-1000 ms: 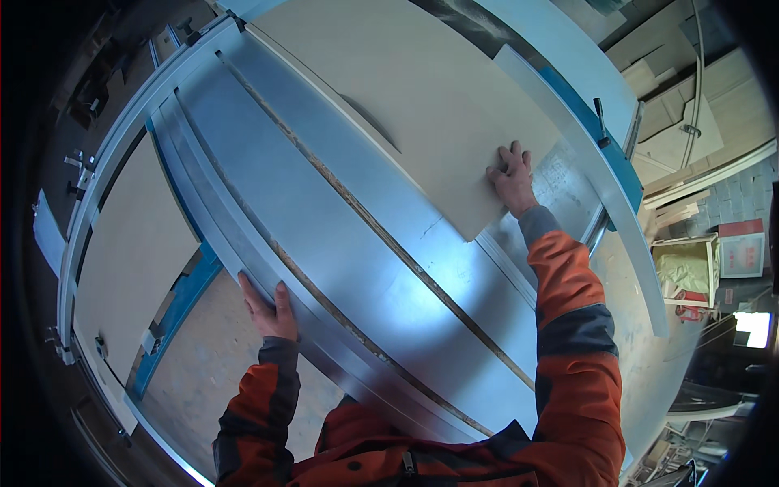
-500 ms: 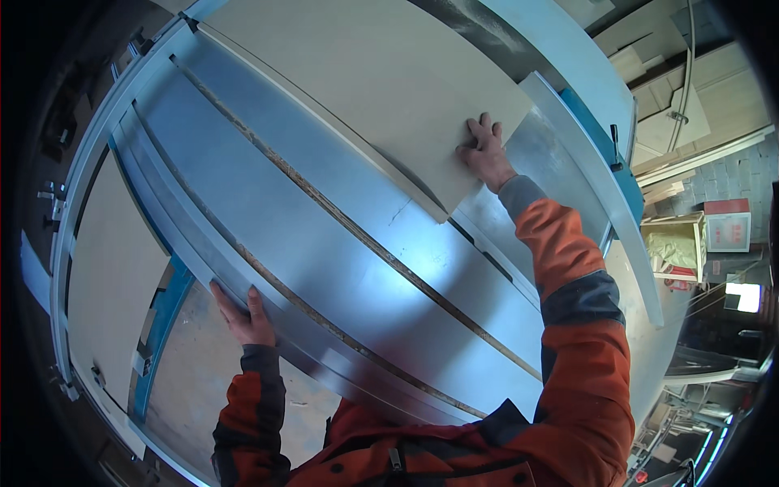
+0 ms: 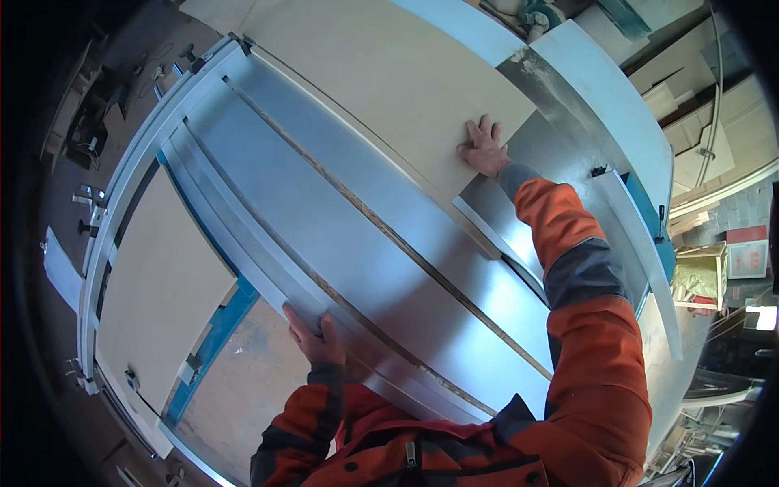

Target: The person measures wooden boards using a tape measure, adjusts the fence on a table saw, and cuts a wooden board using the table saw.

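A broad beige panel [image 3: 381, 89] lies flat across the metal bed of a sliding table saw [image 3: 349, 178]. My right hand [image 3: 485, 148] rests palm down near the panel's right end, its fingers spread and no grip around anything. A thin dark line runs along the panel's near long edge. Just past its near corner, a dark slot [image 3: 523, 272] shows in the bed. My left hand [image 3: 316, 339] lies on the near edge of the grooved sliding table, thumb and fingers apart; the fingers' undersides are hidden.
A metal crossbar [image 3: 134, 150] with clamps frames the left end. Another beige board [image 3: 162, 292] lies on the teal-braced side frame [image 3: 215, 345]. A curved-looking metal fence [image 3: 641, 235] stands to the right. Beyond it are stacked boards [image 3: 738, 122] and a wooden crate [image 3: 699, 276].
The side frame and my left hand sit further right in the picture. My right hand stays flat on the panel, whose near corner now shows slightly higher; more of the saw's right side is visible.
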The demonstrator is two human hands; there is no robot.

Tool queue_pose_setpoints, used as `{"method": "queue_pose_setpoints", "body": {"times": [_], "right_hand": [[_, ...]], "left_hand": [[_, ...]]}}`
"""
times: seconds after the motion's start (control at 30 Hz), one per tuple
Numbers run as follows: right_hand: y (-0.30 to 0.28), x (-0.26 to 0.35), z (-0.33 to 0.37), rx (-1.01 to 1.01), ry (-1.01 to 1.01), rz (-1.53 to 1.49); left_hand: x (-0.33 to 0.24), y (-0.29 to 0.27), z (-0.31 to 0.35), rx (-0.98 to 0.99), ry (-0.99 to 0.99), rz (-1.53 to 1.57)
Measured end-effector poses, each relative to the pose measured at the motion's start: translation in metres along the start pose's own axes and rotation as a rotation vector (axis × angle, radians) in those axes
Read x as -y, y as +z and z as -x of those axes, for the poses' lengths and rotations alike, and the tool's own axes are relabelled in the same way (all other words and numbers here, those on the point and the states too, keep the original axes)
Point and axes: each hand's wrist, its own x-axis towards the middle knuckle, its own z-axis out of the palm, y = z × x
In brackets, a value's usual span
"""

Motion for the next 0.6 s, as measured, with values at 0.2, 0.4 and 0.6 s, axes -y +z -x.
{"method": "queue_pose_setpoints", "body": {"times": [0.2, 0.4, 0.6], "right_hand": [[0.042, 0.089, 0.026, -0.113, 0.076, 0.109], [0.078, 0.121, 0.075, -0.262, 0.103, 0.197], [0.089, 0.143, 0.124, -0.342, 0.118, 0.161]], "left_hand": [[0.021, -0.007, -0.009, 0.012, 0.105, 0.028], [-0.029, -0.056, -0.067, 0.275, 0.476, -0.327], [-0.076, -0.023, -0.095, 0.483, 0.706, -0.376]]}}
